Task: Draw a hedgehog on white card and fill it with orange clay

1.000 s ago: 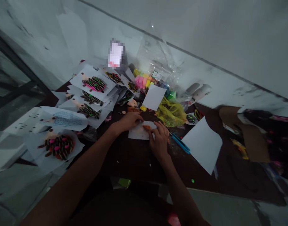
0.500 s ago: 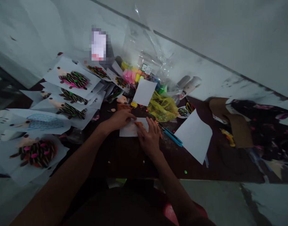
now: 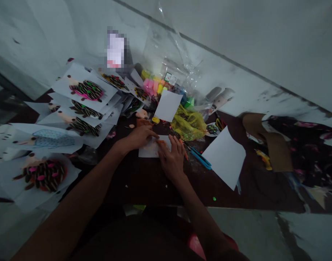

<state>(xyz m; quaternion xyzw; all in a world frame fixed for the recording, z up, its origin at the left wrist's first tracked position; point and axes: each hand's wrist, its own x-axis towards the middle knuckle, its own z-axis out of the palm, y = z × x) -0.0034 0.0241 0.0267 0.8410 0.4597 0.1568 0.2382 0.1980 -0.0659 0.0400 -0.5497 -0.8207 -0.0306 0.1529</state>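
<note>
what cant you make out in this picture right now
All in the head view:
Small paper: its full surface, partly covered by the left hand and right hand.
Orange piece: full shape, hidden by the right hand.
Bright screen: content, lost to pixelation.
Bag label: text, too small.
Dark cloth: full extent, cut off by the right edge.

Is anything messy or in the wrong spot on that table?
A little: one small green bit lies alone near the front edge of the table, and two tiny white scraps lie loose to its left, perhaps dropped leftovers.
</note>
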